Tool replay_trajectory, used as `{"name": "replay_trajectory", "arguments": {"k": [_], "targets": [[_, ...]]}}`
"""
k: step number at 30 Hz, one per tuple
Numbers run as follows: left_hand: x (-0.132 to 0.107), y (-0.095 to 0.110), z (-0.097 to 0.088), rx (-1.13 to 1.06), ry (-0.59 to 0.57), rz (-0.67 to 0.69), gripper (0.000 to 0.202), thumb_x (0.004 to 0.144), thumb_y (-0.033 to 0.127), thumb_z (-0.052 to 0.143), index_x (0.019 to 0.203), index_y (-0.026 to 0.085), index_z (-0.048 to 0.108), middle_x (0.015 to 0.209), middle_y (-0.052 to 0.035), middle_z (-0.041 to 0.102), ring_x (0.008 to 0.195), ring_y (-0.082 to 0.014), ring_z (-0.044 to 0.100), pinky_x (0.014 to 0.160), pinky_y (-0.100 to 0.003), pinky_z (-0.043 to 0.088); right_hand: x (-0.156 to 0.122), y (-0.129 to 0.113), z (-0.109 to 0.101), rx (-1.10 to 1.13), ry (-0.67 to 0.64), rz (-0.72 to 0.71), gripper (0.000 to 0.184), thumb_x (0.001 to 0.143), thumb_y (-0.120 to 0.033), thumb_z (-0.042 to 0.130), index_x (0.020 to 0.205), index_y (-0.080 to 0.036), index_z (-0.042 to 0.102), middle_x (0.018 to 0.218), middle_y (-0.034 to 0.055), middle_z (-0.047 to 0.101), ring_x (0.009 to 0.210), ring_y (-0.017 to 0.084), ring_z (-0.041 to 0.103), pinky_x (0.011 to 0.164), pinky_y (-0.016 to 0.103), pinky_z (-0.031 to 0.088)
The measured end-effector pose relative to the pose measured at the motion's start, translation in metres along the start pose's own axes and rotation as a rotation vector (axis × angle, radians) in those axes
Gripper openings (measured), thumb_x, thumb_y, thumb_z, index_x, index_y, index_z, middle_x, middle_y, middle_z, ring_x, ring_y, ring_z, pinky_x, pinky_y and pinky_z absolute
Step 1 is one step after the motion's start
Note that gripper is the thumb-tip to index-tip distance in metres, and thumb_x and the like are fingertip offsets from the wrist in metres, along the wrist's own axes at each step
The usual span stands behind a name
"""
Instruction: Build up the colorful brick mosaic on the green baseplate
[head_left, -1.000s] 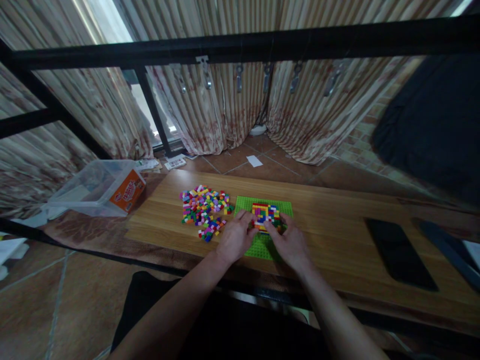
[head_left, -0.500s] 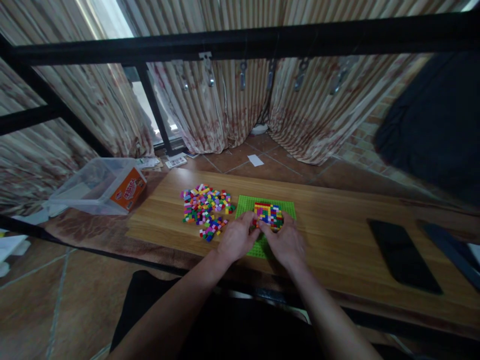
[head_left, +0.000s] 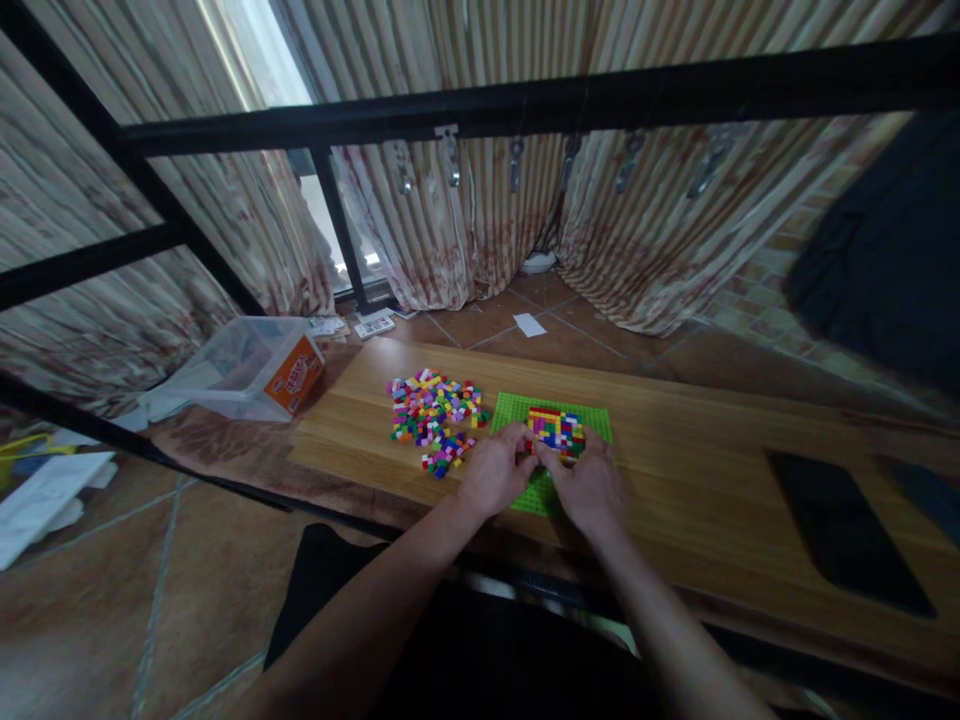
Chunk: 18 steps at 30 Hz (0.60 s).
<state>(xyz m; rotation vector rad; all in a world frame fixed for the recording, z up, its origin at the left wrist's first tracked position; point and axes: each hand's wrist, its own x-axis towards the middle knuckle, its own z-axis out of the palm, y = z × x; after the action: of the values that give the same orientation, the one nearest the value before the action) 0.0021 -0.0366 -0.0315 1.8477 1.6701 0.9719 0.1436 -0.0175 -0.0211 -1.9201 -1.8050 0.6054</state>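
A green studded baseplate (head_left: 598,413) lies on the wooden board, bearing a patch of multicoloured building bricks (head_left: 557,425). At the patch's near left corner, my left hand (head_left: 496,470) is closed, with thumb and fingertips pinched around a small red brick (head_left: 529,447). My right hand (head_left: 592,485) curls over the patch's right side, its thumb reaching to the near edge close to the left fingertips. The fingers cover part of the bricks and the plate. Left of the plate spreads a pile of loose building bricks (head_left: 431,408).
The wooden board (head_left: 690,470) carries a dark flat tablet-like slab (head_left: 847,530) on its right. A clear plastic bin (head_left: 240,365) with an orange label stands beyond the left end. A black metal bar (head_left: 480,118) with hanging clips crosses ahead, before striped curtains (head_left: 480,230).
The whole view has shifted, so things appear farther right. Both hands stay at the brick patch with nearly the same grip.
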Motion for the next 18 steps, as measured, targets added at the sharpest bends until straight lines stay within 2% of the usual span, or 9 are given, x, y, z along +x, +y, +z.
{"name": "replay_trajectory", "arguments": {"k": [4,9,15,18], "targets": [[0.002,-0.003,0.002,-0.069,0.008,-0.022,0.012,0.081,0.017,0.059,0.092,0.02,0.056,0.069,0.0041,0.057,0.065,-0.0118,0.056,0.062,-0.023,0.045,0.002,0.002,-0.004,0.02,-0.024,-0.009,0.084,0.083,-0.07,0.041,0.14,-0.009,0.04,0.133,0.0237,0.053,0.12,0.035,0.055,0.095,0.044,0.044],[0.003,-0.002,-0.001,-0.068,-0.007,-0.021,0.018,0.078,0.015,0.062,0.093,0.021,0.055,0.071,0.0042,0.058,0.066,-0.0121,0.056,0.063,-0.024,0.045,0.006,0.001,-0.008,0.057,-0.073,0.022,0.086,0.086,-0.073,0.029,0.139,-0.006,0.042,0.135,0.0257,0.052,0.12,0.038,0.055,0.096,0.046,0.044],[0.002,0.001,-0.003,-0.025,-0.012,0.012,0.014,0.079,0.011,0.055,0.089,0.02,0.055,0.072,0.003,0.06,0.068,-0.0124,0.058,0.064,-0.023,0.045,0.001,-0.007,-0.001,-0.08,-0.026,0.036,0.097,0.078,-0.076,0.044,0.145,-0.007,0.031,0.138,0.0276,0.047,0.119,0.04,0.055,0.092,0.047,0.046],[0.002,0.003,-0.003,-0.002,-0.019,0.022,0.013,0.08,0.012,0.055,0.091,0.02,0.056,0.074,0.0023,0.062,0.069,-0.0127,0.059,0.065,-0.023,0.046,0.0,-0.008,0.002,-0.092,-0.028,0.04,0.099,0.077,-0.076,0.045,0.145,-0.006,0.03,0.138,0.0279,0.046,0.119,0.041,0.055,0.09,0.048,0.047]]}}
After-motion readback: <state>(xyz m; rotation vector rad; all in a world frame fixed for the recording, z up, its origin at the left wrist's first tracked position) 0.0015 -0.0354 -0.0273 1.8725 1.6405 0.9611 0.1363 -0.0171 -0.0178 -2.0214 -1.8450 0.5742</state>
